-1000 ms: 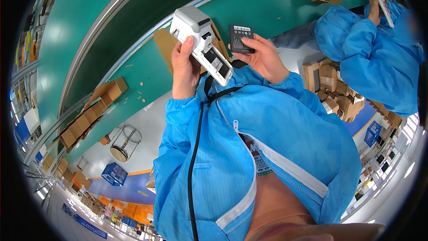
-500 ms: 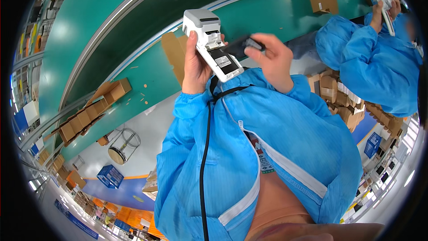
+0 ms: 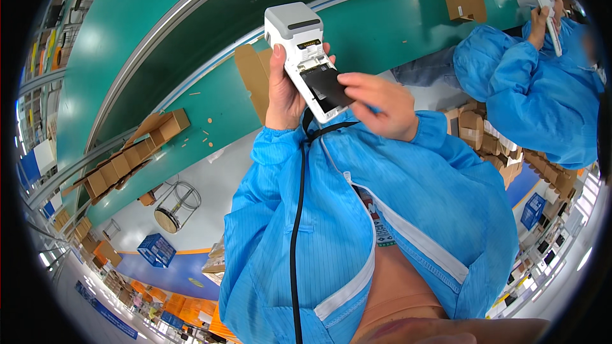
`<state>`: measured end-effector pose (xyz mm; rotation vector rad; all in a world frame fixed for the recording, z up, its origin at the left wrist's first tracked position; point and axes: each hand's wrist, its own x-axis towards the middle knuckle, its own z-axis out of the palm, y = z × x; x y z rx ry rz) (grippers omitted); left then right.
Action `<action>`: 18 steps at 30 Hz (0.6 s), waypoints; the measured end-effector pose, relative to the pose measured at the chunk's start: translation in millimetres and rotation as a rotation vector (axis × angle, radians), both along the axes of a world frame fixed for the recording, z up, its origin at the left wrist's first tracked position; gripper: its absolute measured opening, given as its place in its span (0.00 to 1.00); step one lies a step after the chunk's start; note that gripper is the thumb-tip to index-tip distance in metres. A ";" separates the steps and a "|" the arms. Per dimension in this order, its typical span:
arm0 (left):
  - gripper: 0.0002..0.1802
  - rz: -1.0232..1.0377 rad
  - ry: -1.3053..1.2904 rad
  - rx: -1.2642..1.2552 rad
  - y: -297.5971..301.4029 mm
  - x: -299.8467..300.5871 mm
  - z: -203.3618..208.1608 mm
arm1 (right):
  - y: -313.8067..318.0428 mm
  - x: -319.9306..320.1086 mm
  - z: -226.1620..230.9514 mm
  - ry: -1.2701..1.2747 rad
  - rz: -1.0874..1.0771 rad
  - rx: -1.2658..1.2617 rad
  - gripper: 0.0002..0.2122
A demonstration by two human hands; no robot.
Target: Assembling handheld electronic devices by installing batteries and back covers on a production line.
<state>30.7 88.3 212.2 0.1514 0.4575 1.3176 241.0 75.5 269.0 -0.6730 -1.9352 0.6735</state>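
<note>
My left hand (image 3: 283, 97) is wrapped round a white handheld terminal (image 3: 294, 33), with the thumb along its near side and fingertips showing at the far side. The terminal has a bulky grey-white head and a recessed back. A thin black cover (image 3: 330, 88) lies slightly askew over this recess, and a bit of a pale label shows beside it. My right hand (image 3: 384, 106) pinches the cover's right edge between thumb and fingers. Whether the cover is seated in the recess, I cannot tell.
A green workbench (image 3: 357, 38) runs behind the terminal, with cardboard pieces (image 3: 252, 79) and an open carton (image 3: 137, 153) on it. A stool (image 3: 168, 219) and a blue crate (image 3: 157, 250) stand on the floor. At right, a co-worker in blue (image 3: 516, 89) holds another white device.
My right hand has moved left and down, bringing the black cover from beside the terminal onto its open back. The label inside is now mostly covered. My left hand keeps its hold.
</note>
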 end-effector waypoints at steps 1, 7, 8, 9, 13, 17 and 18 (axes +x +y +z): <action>0.46 0.024 0.036 -0.022 0.5 0.2 0.6 | -0.8 0.9 0.7 0.041 -0.067 -0.148 0.15; 0.46 0.063 0.099 -0.027 0.4 2.5 -1.3 | 5.6 -1.7 -10.3 0.563 -0.161 -0.818 0.19; 0.46 0.057 0.118 -0.023 -0.1 1.8 -3.1 | 4.8 1.7 -9.4 0.532 -0.126 -0.944 0.18; 0.46 0.059 0.117 -0.023 -0.9 1.3 -5.0 | 3.8 5.0 -8.3 0.499 -0.090 -1.071 0.17; 0.48 0.071 0.181 0.063 -0.9 4.0 -3.4 | -2.4 16.0 1.0 0.391 -0.037 -1.078 0.18; 0.51 0.169 0.161 0.104 4.1 3.0 10.0 | 0.6 23.3 1.3 0.460 0.001 -1.279 0.20; 0.50 0.213 0.259 0.141 6.6 3.3 16.7 | 2.0 24.0 1.3 0.548 0.022 -1.355 0.21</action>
